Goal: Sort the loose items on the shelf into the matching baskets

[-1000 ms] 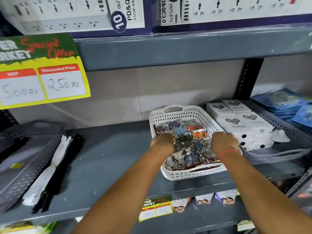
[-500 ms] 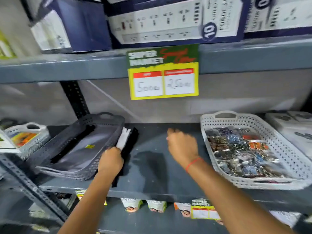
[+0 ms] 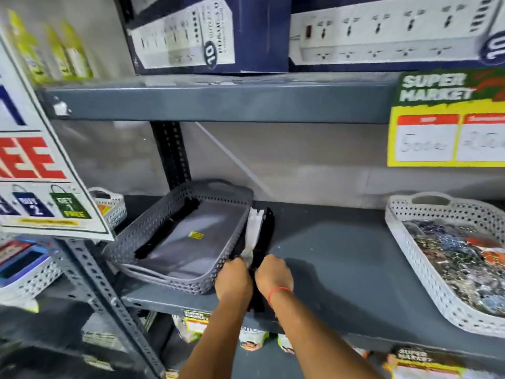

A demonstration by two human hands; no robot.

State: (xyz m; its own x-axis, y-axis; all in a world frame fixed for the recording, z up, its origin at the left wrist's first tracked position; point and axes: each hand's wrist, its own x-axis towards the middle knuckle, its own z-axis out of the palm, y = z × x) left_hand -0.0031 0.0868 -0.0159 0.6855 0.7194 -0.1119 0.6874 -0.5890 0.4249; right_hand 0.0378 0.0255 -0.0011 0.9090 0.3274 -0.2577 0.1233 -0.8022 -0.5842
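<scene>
Long black and white packets [image 3: 259, 228] lie loose on the grey shelf [image 3: 341, 255], right beside a grey perforated basket [image 3: 175, 266]. The basket holds a black item along its left side and a yellow sticker on its floor. My left hand [image 3: 233, 280] and my right hand [image 3: 273, 274] are side by side at the near end of the packets, fingers closed around them. A red band circles my right wrist. The near ends of the packets are hidden under my hands.
A white perforated basket [image 3: 404, 242] full of small shiny packets stands at the right. A small white basket [image 3: 112, 206] sits behind the slanted metal upright [image 3: 109, 296]. A hanging promo sign [image 3: 41, 173] is at the left, a yellow price tag [image 3: 442, 140] above right.
My view swung left from the white basket. My right hand came across the shelf to join my left hand at the near end of the loose packets.
</scene>
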